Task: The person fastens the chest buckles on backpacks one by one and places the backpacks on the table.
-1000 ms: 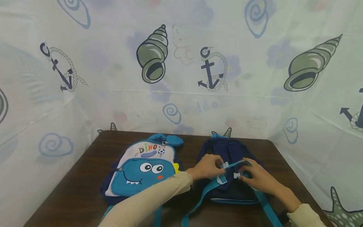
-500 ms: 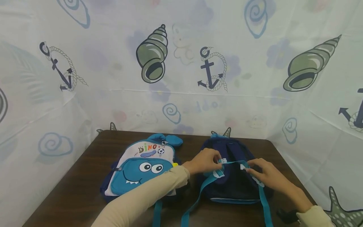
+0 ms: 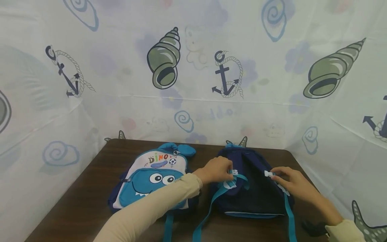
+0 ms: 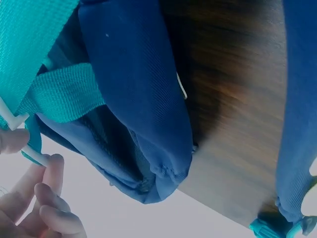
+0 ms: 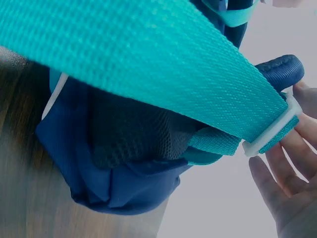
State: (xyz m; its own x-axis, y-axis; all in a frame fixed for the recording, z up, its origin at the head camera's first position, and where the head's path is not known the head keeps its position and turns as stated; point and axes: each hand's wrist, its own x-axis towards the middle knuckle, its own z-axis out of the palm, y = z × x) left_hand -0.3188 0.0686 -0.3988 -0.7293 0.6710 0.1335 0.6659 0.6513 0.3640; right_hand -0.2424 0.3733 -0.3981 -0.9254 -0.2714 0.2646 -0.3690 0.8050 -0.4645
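Observation:
A navy backpack (image 3: pixel 255 198) lies on the table with its straps and back panel up. My left hand (image 3: pixel 214 170) pinches a white buckle piece (image 3: pixel 234 172) at the left shoulder strap, with a short teal strap (image 3: pixel 244 181) looping down beside it. On the right, my right hand (image 3: pixel 294 184) holds another white buckle piece (image 3: pixel 268 173) near the bag's right edge. The two pieces are apart. A wide teal strap (image 5: pixel 148 64) threaded through a white slider (image 5: pixel 272 126) crosses the right wrist view, right by the fingers.
A second backpack (image 3: pixel 152 181), with a blue dinosaur face and "DINO" lettering, lies left of the navy one, partly behind the left sleeve (image 3: pixel 151 210). Both sit on a dark wooden table (image 3: pixel 81 201). A patterned white cloth (image 3: pixel 193 114) hangs behind it.
My right hand has moved right and away from the left with its buckle piece. The teal strap that stretched between the hands now hangs slack by the left one, which shifted slightly left.

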